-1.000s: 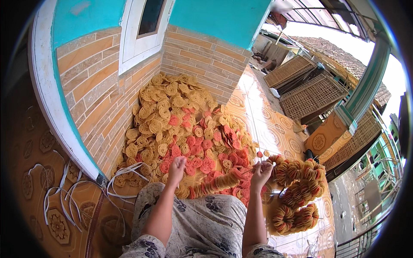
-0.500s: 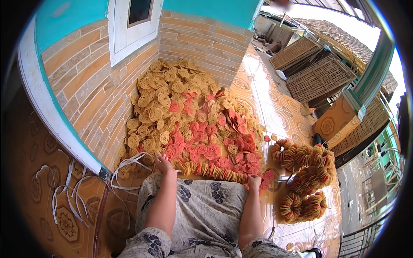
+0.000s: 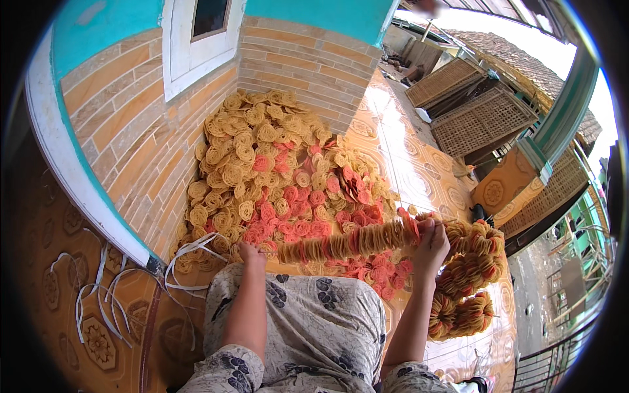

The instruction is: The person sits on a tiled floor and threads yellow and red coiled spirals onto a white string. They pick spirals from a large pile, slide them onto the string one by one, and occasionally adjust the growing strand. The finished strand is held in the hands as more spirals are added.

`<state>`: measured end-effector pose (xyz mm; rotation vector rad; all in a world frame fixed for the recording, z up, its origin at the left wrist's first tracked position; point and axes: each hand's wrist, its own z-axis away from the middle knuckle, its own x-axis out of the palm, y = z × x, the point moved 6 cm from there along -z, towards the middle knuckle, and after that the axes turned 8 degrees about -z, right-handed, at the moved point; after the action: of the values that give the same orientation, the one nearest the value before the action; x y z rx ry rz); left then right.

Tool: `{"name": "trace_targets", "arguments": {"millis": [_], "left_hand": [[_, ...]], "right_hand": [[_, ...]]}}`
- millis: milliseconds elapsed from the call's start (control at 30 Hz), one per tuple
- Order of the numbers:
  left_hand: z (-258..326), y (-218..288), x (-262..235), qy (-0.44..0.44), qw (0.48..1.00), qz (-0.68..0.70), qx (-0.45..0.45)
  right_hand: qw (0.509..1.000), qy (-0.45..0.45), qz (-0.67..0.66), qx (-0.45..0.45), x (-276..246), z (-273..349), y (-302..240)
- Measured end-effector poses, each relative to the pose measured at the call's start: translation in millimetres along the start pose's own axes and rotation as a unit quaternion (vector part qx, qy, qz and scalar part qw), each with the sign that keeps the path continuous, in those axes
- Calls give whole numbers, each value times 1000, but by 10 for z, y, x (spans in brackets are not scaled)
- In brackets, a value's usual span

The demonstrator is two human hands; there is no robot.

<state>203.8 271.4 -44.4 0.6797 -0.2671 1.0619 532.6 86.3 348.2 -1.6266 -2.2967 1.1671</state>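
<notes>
A string of round, lacy crackers (image 3: 347, 242), mostly yellow with some red, is stretched across in front of my lap, its right end higher. My right hand (image 3: 432, 247) is closed round that raised end. Closed at the lower left end is my left hand (image 3: 252, 254), where a short bare bit of the string shows between the fingers and the first cracker. Behind the string lies a big heap of loose spiral crackers (image 3: 246, 150), yellow toward the back and wall. Many red crackers (image 3: 298, 226) lie at its near side.
Several finished-looking bundles of strung crackers (image 3: 472, 275) rest on the tiled floor to the right, partly behind my right hand. White strips (image 3: 98, 288) trail over the floor at the left. A brick-faced wall (image 3: 131, 131) borders the heap. Woven racks (image 3: 481, 121) lean farther right.
My right hand has risen and moved right, lifting the right end of the cracker string off my lap's edge. My left hand has stayed nearly in place.
</notes>
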Motion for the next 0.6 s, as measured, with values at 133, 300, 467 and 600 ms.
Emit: {"name": "trace_targets", "arguments": {"millis": [133, 300, 467, 600], "left_hand": [[118, -165, 155, -87, 994, 58, -43], [227, -222, 264, -135, 987, 53, -68], [865, 145, 713, -282, 874, -319, 232], [1997, -139, 1129, -376, 489, -608, 500]], "right_hand": [[996, -76, -38, 11, 26, -293, -735], [989, -116, -64, -70, 233, -365, -996], [989, -139, -42, -34, 518, -185, -539], [979, -169, -69, 93, 854, 136, -180]]}}
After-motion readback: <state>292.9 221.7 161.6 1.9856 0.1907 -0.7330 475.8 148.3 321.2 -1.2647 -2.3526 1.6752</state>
